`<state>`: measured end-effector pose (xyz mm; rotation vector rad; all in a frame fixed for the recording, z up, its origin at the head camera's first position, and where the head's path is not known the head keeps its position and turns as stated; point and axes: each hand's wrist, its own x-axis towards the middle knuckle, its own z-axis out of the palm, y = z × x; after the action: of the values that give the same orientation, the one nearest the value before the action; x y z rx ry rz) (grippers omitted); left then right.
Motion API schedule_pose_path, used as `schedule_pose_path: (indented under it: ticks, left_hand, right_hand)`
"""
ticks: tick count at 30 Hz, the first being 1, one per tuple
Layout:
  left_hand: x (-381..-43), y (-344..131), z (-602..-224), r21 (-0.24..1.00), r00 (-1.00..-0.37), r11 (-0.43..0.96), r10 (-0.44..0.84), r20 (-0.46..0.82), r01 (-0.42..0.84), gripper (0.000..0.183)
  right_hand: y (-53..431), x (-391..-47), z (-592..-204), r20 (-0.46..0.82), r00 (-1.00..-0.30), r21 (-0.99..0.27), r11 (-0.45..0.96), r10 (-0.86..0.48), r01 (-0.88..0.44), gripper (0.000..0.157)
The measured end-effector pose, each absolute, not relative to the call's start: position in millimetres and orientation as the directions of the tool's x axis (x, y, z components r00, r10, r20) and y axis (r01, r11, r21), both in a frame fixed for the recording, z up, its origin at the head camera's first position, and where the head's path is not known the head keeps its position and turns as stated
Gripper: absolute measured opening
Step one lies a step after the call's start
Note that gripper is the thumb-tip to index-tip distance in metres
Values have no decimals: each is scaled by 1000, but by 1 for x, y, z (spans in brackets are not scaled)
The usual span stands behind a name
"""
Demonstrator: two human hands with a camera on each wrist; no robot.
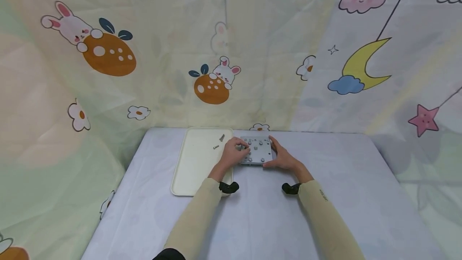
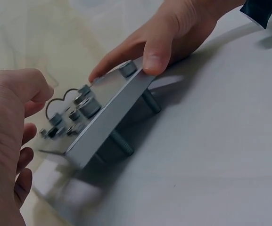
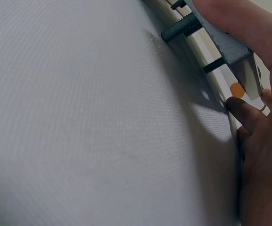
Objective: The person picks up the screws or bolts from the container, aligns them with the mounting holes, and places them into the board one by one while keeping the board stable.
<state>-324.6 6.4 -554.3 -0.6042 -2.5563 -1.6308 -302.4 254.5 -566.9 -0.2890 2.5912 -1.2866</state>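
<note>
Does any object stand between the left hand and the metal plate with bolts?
Nothing visible does: the left hand is over the left side of the metal plate. The right hand holds the opposite side; the loose screws lie on the tray, out of the way.

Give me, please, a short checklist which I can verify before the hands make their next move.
1. Metal plate steadied: ok; the right hand grips it at its right side.
2. Bolts passed through the plate: ok for those whose threaded shanks show beneath it.
3. Left hand holding a screw: cannot tell; its curled fingers hide what they may pinch.
4. All loose screws used: not ok; two screws lie on the tray.
5. Tray within reach: probably ok; it is beside the plate, under the left forearm.
6. Bolts tightened: cannot tell from these views.
</note>
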Motion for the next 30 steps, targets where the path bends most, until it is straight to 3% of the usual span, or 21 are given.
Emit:
schedule_pose_path:
  ticks: [21,30]
  left_hand:
    - [-332,-105,-571,827,-966,499,161,203,257,7]
    - [-338,-122,-573,796,-984,578,107,143,178,18]
  right_hand:
    - [256,-303,-569,-121,-952,-807,587,-280,-70,131]
    - [255,-303,-568,-124,-951,-808,585,-284,-69,129]
